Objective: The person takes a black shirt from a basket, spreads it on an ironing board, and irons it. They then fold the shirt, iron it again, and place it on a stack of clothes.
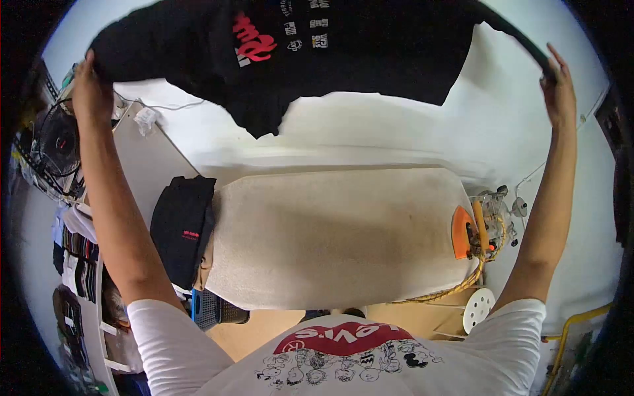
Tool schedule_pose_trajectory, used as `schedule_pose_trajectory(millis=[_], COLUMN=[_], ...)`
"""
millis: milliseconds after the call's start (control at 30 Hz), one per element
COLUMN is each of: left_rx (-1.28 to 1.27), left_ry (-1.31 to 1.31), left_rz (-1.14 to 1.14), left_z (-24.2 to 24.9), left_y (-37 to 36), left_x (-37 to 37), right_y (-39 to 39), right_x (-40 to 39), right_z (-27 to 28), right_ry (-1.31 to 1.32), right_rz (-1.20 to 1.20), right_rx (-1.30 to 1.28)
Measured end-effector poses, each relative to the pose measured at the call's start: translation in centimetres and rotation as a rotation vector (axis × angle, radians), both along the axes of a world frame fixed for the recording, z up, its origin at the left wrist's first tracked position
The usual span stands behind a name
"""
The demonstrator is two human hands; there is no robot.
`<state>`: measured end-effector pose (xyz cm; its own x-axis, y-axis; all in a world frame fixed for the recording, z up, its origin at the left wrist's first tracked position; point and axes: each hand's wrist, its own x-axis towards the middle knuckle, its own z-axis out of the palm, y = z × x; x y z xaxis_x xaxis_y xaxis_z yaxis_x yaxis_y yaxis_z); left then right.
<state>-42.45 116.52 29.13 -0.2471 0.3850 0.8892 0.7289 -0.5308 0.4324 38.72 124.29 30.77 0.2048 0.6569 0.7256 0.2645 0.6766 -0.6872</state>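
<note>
A black garment (370, 53) with red and white print is stretched in the air between my two raised hands, above and beyond the ironing board (330, 244). My left hand (91, 89) grips its left end at the upper left. At the upper right my right hand (559, 86) holds the narrow right end, with one finger sticking up. The garment's lower edge hangs unevenly and touches nothing on the board. Its top runs out of view.
A folded black garment (181, 231) lies over the board's left end. An orange iron (463, 232) with a yellow cord rests at the right end. A black fan (59, 138) and shelves of folded clothes (82, 264) stand at left. Blue basket (205, 309) below.
</note>
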Motion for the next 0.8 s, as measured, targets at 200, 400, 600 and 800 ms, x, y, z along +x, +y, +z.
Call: schedule_pose_trajectory(millis=[200, 400, 600, 800], left_rx=[-0.46, -0.783, -0.967, -0.917], left_ry=[-0.801, -0.669, -0.634, -0.569], left_rz=[-0.023, 0.154, 0.341, 0.373], left_z=[-19.3, -36.0, -46.4, -46.7], left_y=[-8.1, -21.4, -30.6, -30.0], left_x=[9.6, 15.1, 16.5, 17.5], right_y=[-4.8, -13.7, -20.5, -21.2], right_x=[0.2, 6.1, 7.7, 7.0], right_z=[-16.2, -35.6, -42.3, -43.3], right_ry=[-0.07, -0.064, -0.407, -0.742], right_rz=[-0.025, 0.106, 0.051, 0.017], right_rx=[-0.439, -0.943, -1.123, -0.79])
